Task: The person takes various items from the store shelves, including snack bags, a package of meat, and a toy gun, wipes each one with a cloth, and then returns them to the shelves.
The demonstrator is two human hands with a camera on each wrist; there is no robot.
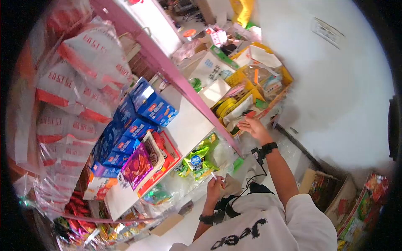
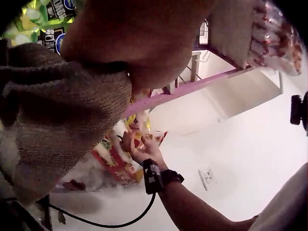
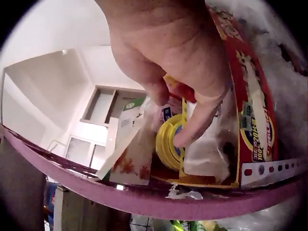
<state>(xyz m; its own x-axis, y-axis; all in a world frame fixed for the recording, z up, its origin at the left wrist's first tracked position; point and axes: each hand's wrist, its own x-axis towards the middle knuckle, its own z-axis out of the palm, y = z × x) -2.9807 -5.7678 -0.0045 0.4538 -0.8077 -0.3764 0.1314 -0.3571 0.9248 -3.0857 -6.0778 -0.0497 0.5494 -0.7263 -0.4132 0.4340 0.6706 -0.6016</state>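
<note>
My left hand [image 1: 214,190] holds a grey-brown cloth [image 2: 62,120] low in front of the white shirt, with a small white stick-like piece [image 1: 214,175] at its fingertips. My right hand [image 3: 168,48] reaches over an open yellow-and-red cardboard box [image 3: 257,106] full of small goods. Its fingers are extended downward, one fingertip right at a yellow round roll [image 3: 166,144]. Beside that roll is a white plastic packet [image 3: 204,151]. The head view shows the same yellow roll [image 1: 226,108] in the box's near compartment, just left of the right hand [image 1: 253,126].
A pink shelf edge [image 1: 188,79] runs between the box and a white shelf with blue cartons [image 1: 155,106] and a purple packet [image 1: 137,166]. Green snack bags [image 1: 197,162] lie below. Large plastic-wrapped packs [image 1: 75,83] stack at left. A white wall [image 1: 335,92] rises at right; cardboard boxes [image 1: 331,192] stand lower right.
</note>
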